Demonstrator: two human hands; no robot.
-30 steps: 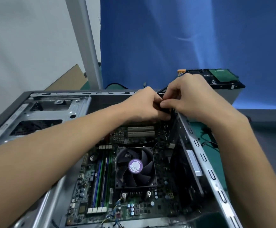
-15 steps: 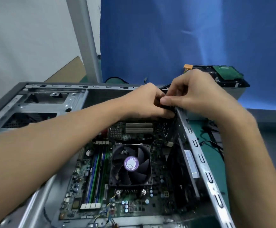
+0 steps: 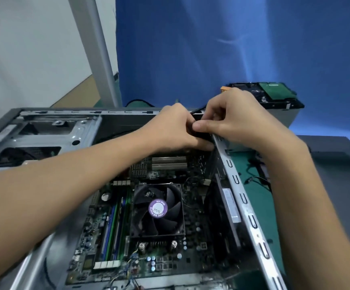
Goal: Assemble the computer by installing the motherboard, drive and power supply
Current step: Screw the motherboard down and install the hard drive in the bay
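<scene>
The tabletop [image 3: 257, 208] has a green surface, exposed below the right hand [image 3: 241, 122]. The open computer case [image 3: 44, 139] lies on it, below and left of that hand. Thin black cables [image 3: 259, 178] lie on the green near the wrist. A pale box [image 3: 292, 120] stands just beyond the hand.

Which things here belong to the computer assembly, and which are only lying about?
Job in hand: computer case, motherboard with its cooler fan, hard drive on the box behind, black part pinched by left hand and right hand.
Lying about: blue cloth, grey post, loose wires on the green mat.
</scene>
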